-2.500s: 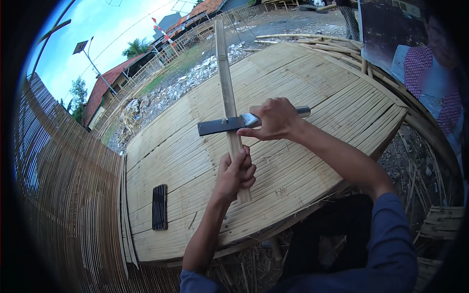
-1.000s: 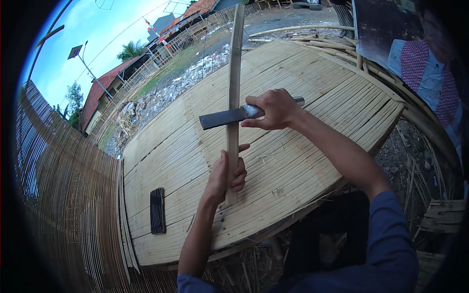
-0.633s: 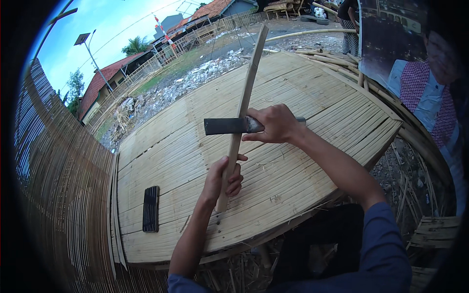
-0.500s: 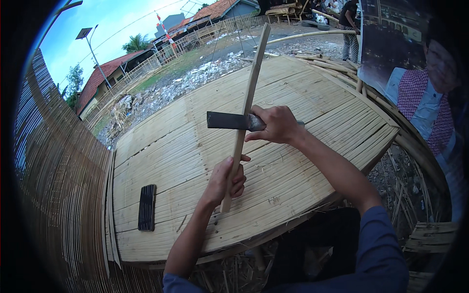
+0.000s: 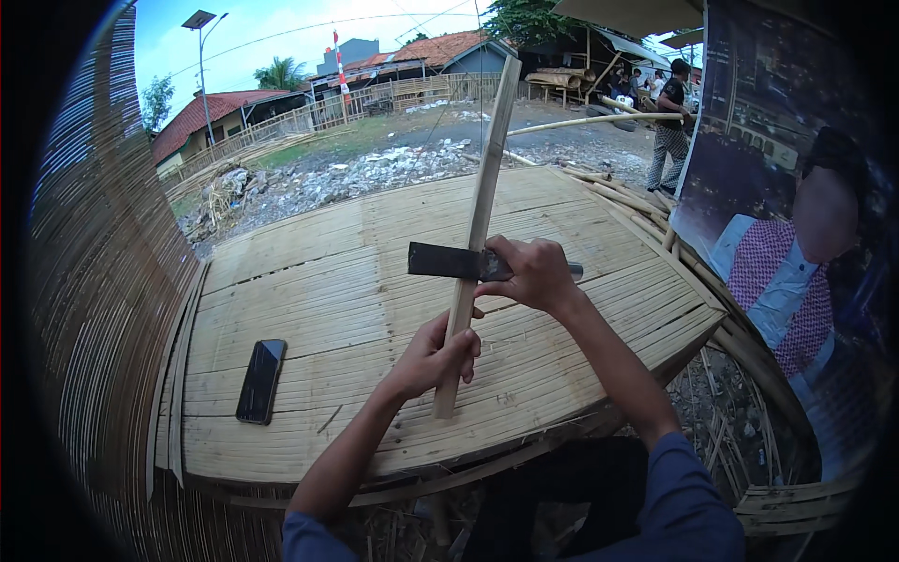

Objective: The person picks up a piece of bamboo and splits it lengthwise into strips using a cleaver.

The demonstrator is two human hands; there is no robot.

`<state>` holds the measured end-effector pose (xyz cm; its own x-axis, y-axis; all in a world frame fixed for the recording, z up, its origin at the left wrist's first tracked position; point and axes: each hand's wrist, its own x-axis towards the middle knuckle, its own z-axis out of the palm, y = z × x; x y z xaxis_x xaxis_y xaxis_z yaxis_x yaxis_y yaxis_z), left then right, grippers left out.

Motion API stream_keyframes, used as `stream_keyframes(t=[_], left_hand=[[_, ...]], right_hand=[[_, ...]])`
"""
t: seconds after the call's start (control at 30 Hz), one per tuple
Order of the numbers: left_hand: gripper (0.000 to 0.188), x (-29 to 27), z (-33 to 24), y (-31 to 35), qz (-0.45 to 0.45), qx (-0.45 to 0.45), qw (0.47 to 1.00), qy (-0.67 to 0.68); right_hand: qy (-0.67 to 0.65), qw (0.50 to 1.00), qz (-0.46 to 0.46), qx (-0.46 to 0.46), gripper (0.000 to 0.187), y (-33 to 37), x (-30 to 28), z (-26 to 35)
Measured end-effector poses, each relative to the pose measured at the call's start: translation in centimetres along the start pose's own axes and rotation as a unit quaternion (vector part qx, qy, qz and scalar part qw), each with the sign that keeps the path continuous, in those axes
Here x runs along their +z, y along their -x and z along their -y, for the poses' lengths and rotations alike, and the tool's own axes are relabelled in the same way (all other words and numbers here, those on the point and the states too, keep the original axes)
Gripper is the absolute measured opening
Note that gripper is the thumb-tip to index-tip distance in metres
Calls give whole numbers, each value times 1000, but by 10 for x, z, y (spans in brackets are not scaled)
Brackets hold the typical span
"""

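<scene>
My left hand (image 5: 435, 356) is wrapped around the lower part of a long pale bamboo slat (image 5: 484, 178), which stands tilted with its top leaning away to the right. Its lower end shows just below my fingers, over the bamboo-slat table (image 5: 300, 304). In my right hand (image 5: 534, 272) is a knife with a broad, dark, square-ended blade (image 5: 437, 259). The blade lies crosswise over the slat, above my left hand, pointing left. My right fingers hide most of the handle; its grey end sticks out beyond them.
A dark phone (image 5: 260, 382) lies on the table's left part. A woven bamboo screen (image 5: 103, 272) rises at the left. At the right hangs a printed banner (image 5: 740, 159), beside bamboo poles (image 5: 627, 201). Farther off, a person (image 5: 670, 122) stands near a long pole.
My view has tilted up, showing more of the yard. The knife blade sits slightly lower along the slat. Both hands keep their grips.
</scene>
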<state>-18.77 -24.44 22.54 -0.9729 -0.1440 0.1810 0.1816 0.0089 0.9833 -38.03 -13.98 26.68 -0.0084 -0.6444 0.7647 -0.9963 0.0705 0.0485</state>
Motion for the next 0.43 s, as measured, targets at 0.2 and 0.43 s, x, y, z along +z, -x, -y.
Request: stream_keyframes(t=[0.2, 0.43], left_hand=[[37, 54, -21, 47, 42, -3, 999, 20], [35, 179, 19, 103, 114, -105, 984, 85]], right_hand=[[-21, 993, 53, 101, 64, 47, -82, 50], [-46, 958, 85, 269, 62, 214, -169, 98]])
